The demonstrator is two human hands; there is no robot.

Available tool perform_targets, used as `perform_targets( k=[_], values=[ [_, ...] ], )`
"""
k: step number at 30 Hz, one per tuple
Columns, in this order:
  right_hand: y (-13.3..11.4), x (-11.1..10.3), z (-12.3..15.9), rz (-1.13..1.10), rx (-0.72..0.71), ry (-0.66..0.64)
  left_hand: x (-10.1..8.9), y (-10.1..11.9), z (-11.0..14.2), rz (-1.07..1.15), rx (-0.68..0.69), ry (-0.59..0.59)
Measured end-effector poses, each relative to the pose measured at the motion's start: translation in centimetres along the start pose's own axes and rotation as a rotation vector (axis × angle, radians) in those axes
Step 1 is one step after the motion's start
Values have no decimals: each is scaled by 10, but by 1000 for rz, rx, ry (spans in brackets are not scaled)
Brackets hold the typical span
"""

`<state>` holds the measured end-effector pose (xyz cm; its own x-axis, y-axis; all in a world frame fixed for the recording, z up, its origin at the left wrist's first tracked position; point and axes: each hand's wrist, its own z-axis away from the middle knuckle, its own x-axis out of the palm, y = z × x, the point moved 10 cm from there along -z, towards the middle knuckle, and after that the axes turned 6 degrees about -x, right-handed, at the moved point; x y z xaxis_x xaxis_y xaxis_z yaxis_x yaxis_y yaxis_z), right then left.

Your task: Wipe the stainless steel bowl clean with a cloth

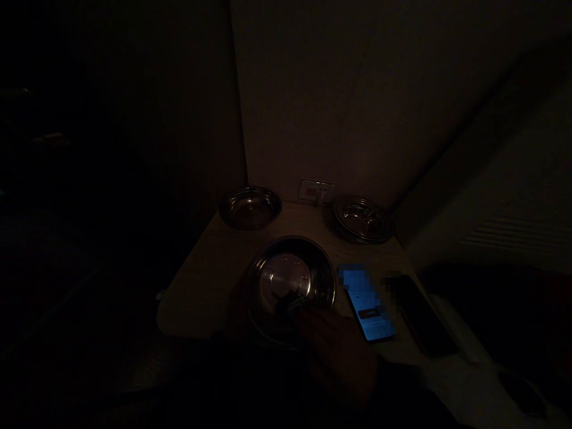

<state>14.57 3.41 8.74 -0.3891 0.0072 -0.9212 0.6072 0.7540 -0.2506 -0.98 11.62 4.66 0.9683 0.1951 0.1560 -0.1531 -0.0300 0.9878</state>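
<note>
A shiny metal bowl stands in the middle of the small wooden table, its inside facing up. My right hand reaches over the near right rim into it. Its fingers are closed on a dark, greenish cloth-like wad, pressed against the bowl's inside; the dimness hides its exact kind. At the bowl's left side, my left hand shows only faintly, wrapped against the outer wall. Most of its fingers are lost in shadow.
Another metal bowl sits at the table's back left. Stacked metal plates lie at the back right, below a wall socket. Right of the bowl lies a lit phone, beside a dark flat object. Walls border the back and right.
</note>
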Motion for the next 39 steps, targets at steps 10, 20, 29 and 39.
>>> perform_targets(
  k=[10, 20, 29, 39],
  values=[
    [43, -44, 39, -208, 374, 399, -1, -2, 7, -4, -16, -28],
    [93, -21, 65, -667, 808, 496, -2, -13, 3, 15, -49, -43],
    [83, -23, 47, -617, 830, 468, -3, -19, 2, 24, -80, -30],
    [63, -23, 19, -627, 575, 252, -9, -18, 0, -21, -64, 12]
  ],
)
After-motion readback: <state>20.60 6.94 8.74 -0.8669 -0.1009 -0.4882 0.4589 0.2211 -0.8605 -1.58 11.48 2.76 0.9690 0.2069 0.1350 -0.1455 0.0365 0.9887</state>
